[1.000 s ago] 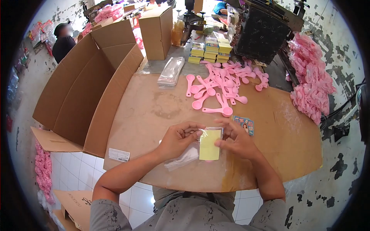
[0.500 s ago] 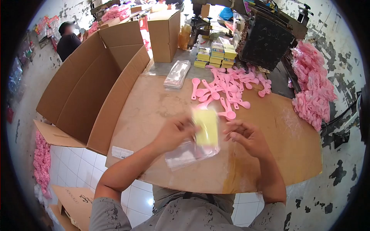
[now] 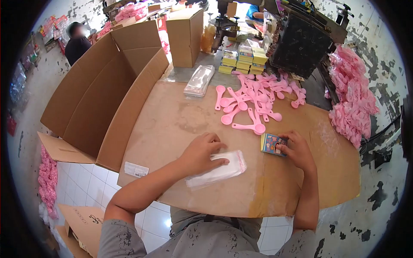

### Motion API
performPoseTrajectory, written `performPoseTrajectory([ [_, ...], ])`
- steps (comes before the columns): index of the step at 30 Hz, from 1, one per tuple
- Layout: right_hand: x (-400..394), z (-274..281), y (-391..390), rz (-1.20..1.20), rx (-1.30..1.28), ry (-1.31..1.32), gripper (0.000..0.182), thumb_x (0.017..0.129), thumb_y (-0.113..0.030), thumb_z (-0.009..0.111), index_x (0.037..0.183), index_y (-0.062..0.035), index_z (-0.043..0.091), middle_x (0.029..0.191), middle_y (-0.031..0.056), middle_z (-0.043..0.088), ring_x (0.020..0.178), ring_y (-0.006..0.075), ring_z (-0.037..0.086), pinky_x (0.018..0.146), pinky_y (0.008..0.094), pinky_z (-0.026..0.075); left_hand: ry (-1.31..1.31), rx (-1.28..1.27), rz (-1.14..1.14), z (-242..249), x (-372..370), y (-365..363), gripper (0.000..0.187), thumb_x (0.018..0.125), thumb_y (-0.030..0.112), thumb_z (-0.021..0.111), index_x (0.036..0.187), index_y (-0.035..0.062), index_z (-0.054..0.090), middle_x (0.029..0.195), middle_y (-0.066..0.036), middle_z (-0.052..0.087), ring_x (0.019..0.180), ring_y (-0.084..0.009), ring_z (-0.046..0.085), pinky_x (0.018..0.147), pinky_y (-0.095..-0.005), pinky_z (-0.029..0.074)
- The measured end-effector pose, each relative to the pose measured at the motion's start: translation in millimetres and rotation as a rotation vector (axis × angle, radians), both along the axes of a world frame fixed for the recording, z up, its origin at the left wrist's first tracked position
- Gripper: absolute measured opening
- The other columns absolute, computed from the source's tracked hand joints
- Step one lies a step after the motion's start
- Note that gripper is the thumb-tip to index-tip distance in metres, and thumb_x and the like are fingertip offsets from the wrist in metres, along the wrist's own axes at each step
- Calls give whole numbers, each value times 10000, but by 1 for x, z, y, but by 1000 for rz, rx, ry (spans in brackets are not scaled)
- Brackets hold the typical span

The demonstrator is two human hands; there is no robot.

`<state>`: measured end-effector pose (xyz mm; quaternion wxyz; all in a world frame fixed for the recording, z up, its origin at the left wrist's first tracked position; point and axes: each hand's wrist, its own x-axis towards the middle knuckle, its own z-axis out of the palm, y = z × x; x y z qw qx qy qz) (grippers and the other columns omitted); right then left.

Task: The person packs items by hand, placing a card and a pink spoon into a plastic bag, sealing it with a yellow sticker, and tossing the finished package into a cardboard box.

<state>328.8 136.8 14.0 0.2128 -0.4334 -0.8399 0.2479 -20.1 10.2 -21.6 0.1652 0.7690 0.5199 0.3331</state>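
Observation:
My left hand (image 3: 205, 155) rests at the left part of a stack of clear plastic bags (image 3: 230, 168), fingers apart and holding nothing. My right hand (image 3: 297, 150) has its thumb and fingers around a small stack of printed cards (image 3: 272, 144) with a blue top face and yellow edges, lying on the cardboard-covered table. Pink plastic spoons (image 3: 257, 98) lie in a loose heap beyond both hands. Farther back stand stacks of yellow-edged cards (image 3: 245, 59). Another pile of clear bags (image 3: 199, 81) lies left of the spoons.
A large open cardboard box (image 3: 92, 96) stands at the left, with an upright carton (image 3: 185, 38) behind the table. A black metal box (image 3: 299, 43) and bagged pink items (image 3: 350, 94) are at the right. A person (image 3: 77, 43) is at the back left.
The yellow card in a clear bag between my hands is gone from there. My right hand has moved right onto the card stack; my left hand is now open over the bags.

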Motion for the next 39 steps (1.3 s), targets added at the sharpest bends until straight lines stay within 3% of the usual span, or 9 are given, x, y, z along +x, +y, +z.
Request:
performPoseTrajectory([
  [5, -1, -3, 1, -31, 109, 83, 268, 821, -37, 794, 1075, 11, 726, 1036, 127, 696, 992, 309, 654, 922, 404, 499, -10, -19, -56, -8, 1, 1, 256, 860, 170, 833, 1066, 54, 733, 1001, -81, 655, 909, -261, 658, 801, -395, 538],
  [8, 7, -3, 5, -9, 28, 103, 250, 847, -51, 797, 1077, 2, 716, 967, 107, 713, 905, 250, 658, 868, 374, 510, -219, -285, 71, 1, 7, -2, 206, 875, 126, 813, 1051, 51, 737, 1001, -85, 658, 887, -253, 656, 800, -375, 540],
  [14, -21, 12, -26, 68, -288, 390, 201, 954, -95, 736, 1129, -6, 692, 956, 77, 734, 897, 126, 665, 793, 308, 519, -198, -95, -10, -6, 7, -4, 165, 916, 67, 763, 1051, 21, 679, 977, -88, 651, 871, -203, 650, 804, -352, 540],
  [17, -24, 19, -29, -42, -158, 205, 190, 954, -88, 719, 1122, -4, 690, 953, 77, 729, 936, 128, 673, 819, 306, 521, -355, -242, -10, 11, 10, -6, 149, 938, 21, 723, 1056, 6, 634, 1043, -85, 679, 956, -171, 666, 833, -353, 548],
  [20, -10, 6, -10, -161, -113, 204, 191, 943, -72, 716, 1117, 0, 688, 956, 91, 738, 883, 151, 685, 802, 311, 528, -501, -249, -73, -4, 7, -2, 162, 986, 8, 678, 1118, 11, 585, 1079, -89, 711, 1009, -145, 688, 866, -340, 557],
  [23, -3, -10, 6, 10, 523, 43, 181, 938, -57, 708, 1108, 2, 686, 971, 104, 737, 855, 158, 685, 763, 311, 530, -870, -487, -166, -14, 6, -1, 267, 1016, 42, 659, 1257, 26, 544, 1022, -107, 757, 965, -141, 726, 834, -303, 545],
  [29, -38, 10, -42, 42, -174, 335, 219, 965, -56, 710, 1181, -24, 694, 1055, 80, 712, 944, 116, 674, 737, 284, 530, -925, -527, -179, 4, 9, -3, 466, 1015, 39, 681, 1415, 22, 442, 1006, -112, 768, 913, -137, 735, 825, -276, 536],
  [35, -64, -5, -57, 22, -291, 682, 248, 963, -34, 717, 1211, -30, 703, 1049, 66, 710, 935, 105, 671, 746, 278, 539, -872, -554, -132, 7, 16, -8, 525, 1004, 36, 698, 1459, 19, 436, 1020, -126, 788, 925, -126, 737, 827, -273, 565],
  [39, -61, -1, -51, 222, -72, 365, 215, 947, -39, 735, 1162, -32, 727, 1053, 64, 718, 937, 117, 689, 759, 286, 545, -810, -537, -146, 6, 18, -9, 550, 1019, 42, 679, 1505, 24, 422, 1036, -120, 783, 956, -114, 725, 838, -278, 566],
])
